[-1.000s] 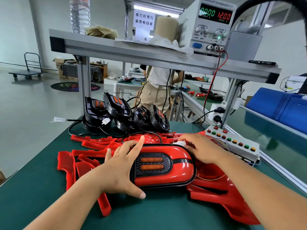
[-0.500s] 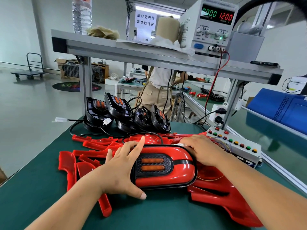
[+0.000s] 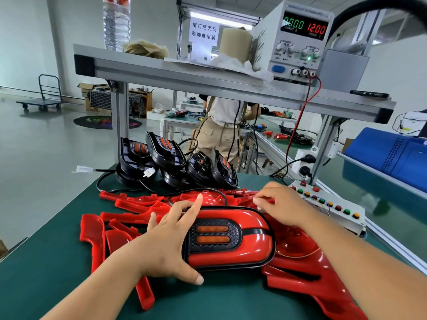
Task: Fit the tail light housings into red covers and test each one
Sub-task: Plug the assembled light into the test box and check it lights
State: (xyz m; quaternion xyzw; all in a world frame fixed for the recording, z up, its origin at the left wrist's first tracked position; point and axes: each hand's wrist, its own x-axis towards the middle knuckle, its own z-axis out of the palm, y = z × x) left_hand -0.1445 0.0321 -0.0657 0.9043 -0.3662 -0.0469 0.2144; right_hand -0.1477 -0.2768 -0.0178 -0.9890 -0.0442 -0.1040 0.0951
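Red cover (image 3: pixel 251 248): glossy, lies face up on the green surface (image 3: pixel 57 262), centre front, resting partly on other red parts.
Housing (image 3: pixel 212 235): black, seated in the red cover; two amber lenses stacked one above the other; a black rim shows all round the cover's edge.
Left hand (image 3: pixel 168 239): spread flat over the left end of the cover, fingers straight, index along the far edge, thumb along the near edge. Presses, does not grip.
Right hand (image 3: pixel 282 204): at the far right corner of the cover, fingers curled, tips pinching a small white plug (image 3: pixel 258 204); the plug is mostly hidden.
Hands: apart, one at each end of the cover.
Loose covers (image 3: pixel 129 204): red, piled to the left of and behind the assembled unit; a larger red moulding (image 3: pixel 312 269) lies under its right end.
Spare housings (image 3: pixel 166 155): black, four, propped upright at the back of the surface, cables and white plugs trailing.
Button box (image 3: pixel 328 206): white, just right of the right hand; red, green and yellow buttons in rows.
Power supply (image 3: pixel 298 40): on the overhead shelf (image 3: pixel 208 77); displays read 0.000 green, 12.00 red; a red lead (image 3: pixel 298 121) drops from it toward the surface.
Background: a person (image 3: pixel 221 125) stands at another bench, back turned.
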